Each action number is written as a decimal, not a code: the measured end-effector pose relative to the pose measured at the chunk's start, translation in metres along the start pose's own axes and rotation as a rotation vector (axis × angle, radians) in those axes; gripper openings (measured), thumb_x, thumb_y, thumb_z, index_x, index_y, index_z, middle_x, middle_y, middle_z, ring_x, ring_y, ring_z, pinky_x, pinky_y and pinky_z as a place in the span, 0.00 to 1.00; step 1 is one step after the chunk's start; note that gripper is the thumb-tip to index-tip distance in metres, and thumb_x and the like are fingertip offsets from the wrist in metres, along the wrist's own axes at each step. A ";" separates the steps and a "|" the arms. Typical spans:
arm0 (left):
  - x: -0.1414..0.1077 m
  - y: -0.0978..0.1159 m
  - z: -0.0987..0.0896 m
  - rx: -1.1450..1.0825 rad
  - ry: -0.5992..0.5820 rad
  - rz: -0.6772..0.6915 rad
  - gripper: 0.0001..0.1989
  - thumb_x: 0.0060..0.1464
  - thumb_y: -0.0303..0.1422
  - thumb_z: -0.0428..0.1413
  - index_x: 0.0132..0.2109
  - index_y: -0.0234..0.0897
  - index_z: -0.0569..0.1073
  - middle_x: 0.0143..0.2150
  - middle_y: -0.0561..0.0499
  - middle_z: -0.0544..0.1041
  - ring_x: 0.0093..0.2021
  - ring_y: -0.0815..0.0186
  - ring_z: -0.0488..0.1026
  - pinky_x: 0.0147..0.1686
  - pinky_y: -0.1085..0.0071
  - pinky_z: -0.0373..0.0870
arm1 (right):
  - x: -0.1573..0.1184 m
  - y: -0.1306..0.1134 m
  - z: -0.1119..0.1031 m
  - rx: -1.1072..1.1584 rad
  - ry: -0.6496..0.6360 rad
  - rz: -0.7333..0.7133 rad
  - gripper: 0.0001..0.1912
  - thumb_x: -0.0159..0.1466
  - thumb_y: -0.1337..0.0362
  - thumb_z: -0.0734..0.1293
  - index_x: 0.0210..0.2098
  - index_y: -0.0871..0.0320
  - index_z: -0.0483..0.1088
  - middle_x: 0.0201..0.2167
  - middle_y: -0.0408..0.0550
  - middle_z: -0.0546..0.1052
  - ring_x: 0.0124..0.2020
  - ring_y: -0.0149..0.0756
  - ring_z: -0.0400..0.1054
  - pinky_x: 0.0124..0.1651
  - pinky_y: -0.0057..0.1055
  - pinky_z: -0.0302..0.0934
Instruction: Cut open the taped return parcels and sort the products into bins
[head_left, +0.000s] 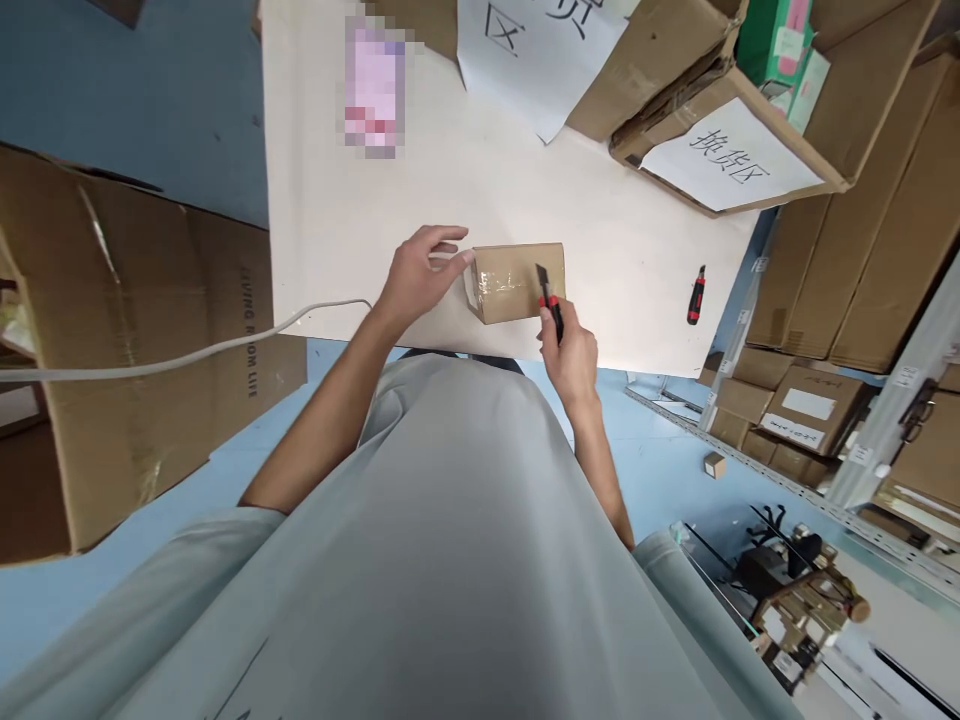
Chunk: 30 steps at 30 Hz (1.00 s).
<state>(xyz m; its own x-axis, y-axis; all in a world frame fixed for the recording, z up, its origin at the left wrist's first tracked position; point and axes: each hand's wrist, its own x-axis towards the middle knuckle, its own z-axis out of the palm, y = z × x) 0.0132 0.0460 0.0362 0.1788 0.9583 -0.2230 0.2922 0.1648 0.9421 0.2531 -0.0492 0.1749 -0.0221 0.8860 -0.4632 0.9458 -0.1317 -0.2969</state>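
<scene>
A small brown cardboard box (504, 288) with shiny clear tape lies on the white table in front of me. At its left end is my left hand (424, 268), fingers spread apart, the thumb at the box's upper left corner. My right hand (573, 350) is closed round a red and black box cutter (553, 306). The cutter's dark blade points up and away from me, over the right part of the box. From this angle I cannot tell whether the blade touches the cardboard.
A second box cutter (697, 296) lies near the table's right edge. Cardboard bins with paper signs (731, 160) stand at the back right. A blurred pink item (373, 90) lies at the back left. A white cable (187, 355) crosses the left edge, above a large carton (150, 360).
</scene>
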 end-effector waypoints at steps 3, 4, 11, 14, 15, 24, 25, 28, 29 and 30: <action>0.021 0.017 -0.001 -0.027 -0.113 0.040 0.19 0.65 0.41 0.68 0.60 0.41 0.82 0.61 0.46 0.79 0.63 0.48 0.77 0.63 0.49 0.78 | -0.004 -0.021 0.007 0.056 0.014 0.098 0.32 0.84 0.46 0.44 0.74 0.51 0.63 0.47 0.54 0.86 0.45 0.52 0.83 0.49 0.41 0.73; 0.025 0.020 0.000 -0.041 -0.151 0.041 0.18 0.64 0.40 0.69 0.58 0.41 0.83 0.59 0.46 0.80 0.62 0.47 0.77 0.62 0.49 0.79 | -0.004 -0.028 0.009 0.064 0.009 0.106 0.31 0.84 0.47 0.46 0.74 0.51 0.64 0.48 0.54 0.87 0.46 0.52 0.83 0.49 0.41 0.73; 0.030 0.038 -0.008 -0.053 -0.264 0.065 0.12 0.64 0.38 0.68 0.52 0.40 0.85 0.54 0.47 0.85 0.58 0.51 0.81 0.60 0.54 0.81 | -0.002 -0.062 0.022 0.087 -0.020 0.096 0.29 0.83 0.55 0.50 0.80 0.51 0.59 0.55 0.52 0.86 0.49 0.51 0.83 0.53 0.41 0.74; 0.030 0.045 -0.013 -0.028 -0.283 0.060 0.13 0.63 0.40 0.67 0.51 0.40 0.85 0.54 0.47 0.86 0.57 0.52 0.82 0.58 0.56 0.81 | 0.000 -0.072 0.025 0.118 0.011 0.118 0.29 0.83 0.57 0.52 0.80 0.53 0.60 0.56 0.53 0.86 0.50 0.51 0.83 0.54 0.41 0.74; 0.030 0.046 -0.014 -0.022 -0.289 0.056 0.13 0.63 0.41 0.67 0.50 0.41 0.85 0.54 0.47 0.86 0.57 0.52 0.82 0.58 0.57 0.81 | 0.001 -0.075 0.026 0.112 0.014 0.132 0.29 0.83 0.57 0.53 0.80 0.54 0.60 0.57 0.53 0.86 0.50 0.51 0.83 0.54 0.41 0.74; 0.033 0.047 -0.014 -0.024 -0.292 0.055 0.13 0.61 0.42 0.68 0.48 0.41 0.85 0.52 0.46 0.87 0.56 0.53 0.83 0.57 0.57 0.81 | -0.001 -0.104 0.023 -0.094 -0.050 0.243 0.29 0.84 0.59 0.52 0.81 0.58 0.55 0.51 0.57 0.87 0.47 0.51 0.83 0.51 0.39 0.72; 0.032 0.047 -0.014 -0.028 -0.291 0.056 0.13 0.61 0.43 0.68 0.48 0.41 0.85 0.52 0.46 0.87 0.55 0.53 0.83 0.57 0.57 0.81 | -0.002 -0.107 0.021 -0.111 -0.060 0.253 0.29 0.84 0.60 0.52 0.81 0.59 0.55 0.50 0.57 0.87 0.46 0.50 0.83 0.51 0.39 0.71; 0.032 0.048 -0.014 -0.049 -0.290 0.046 0.14 0.60 0.43 0.68 0.48 0.41 0.85 0.51 0.46 0.87 0.55 0.53 0.83 0.58 0.57 0.82 | 0.000 -0.119 0.013 -0.168 -0.094 0.292 0.28 0.84 0.62 0.51 0.80 0.60 0.55 0.47 0.57 0.87 0.45 0.49 0.82 0.52 0.39 0.71; 0.033 0.048 -0.015 -0.059 -0.291 0.040 0.14 0.59 0.42 0.69 0.48 0.41 0.85 0.51 0.46 0.87 0.55 0.53 0.83 0.59 0.56 0.82 | 0.002 -0.123 0.011 -0.186 -0.106 0.304 0.28 0.83 0.63 0.51 0.79 0.60 0.55 0.47 0.58 0.87 0.45 0.49 0.82 0.52 0.39 0.71; 0.034 0.048 -0.015 -0.071 -0.291 0.033 0.13 0.59 0.42 0.69 0.47 0.41 0.85 0.51 0.46 0.87 0.55 0.53 0.83 0.59 0.56 0.81 | 0.004 -0.127 0.008 -0.201 -0.117 0.313 0.27 0.83 0.64 0.51 0.78 0.60 0.56 0.47 0.59 0.86 0.46 0.49 0.82 0.52 0.39 0.71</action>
<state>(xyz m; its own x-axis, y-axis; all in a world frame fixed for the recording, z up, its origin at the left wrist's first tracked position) 0.0187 0.0898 0.0775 0.4522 0.8578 -0.2444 0.2167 0.1602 0.9630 0.1301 -0.0324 0.2042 0.2519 0.7585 -0.6010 0.9569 -0.2879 0.0377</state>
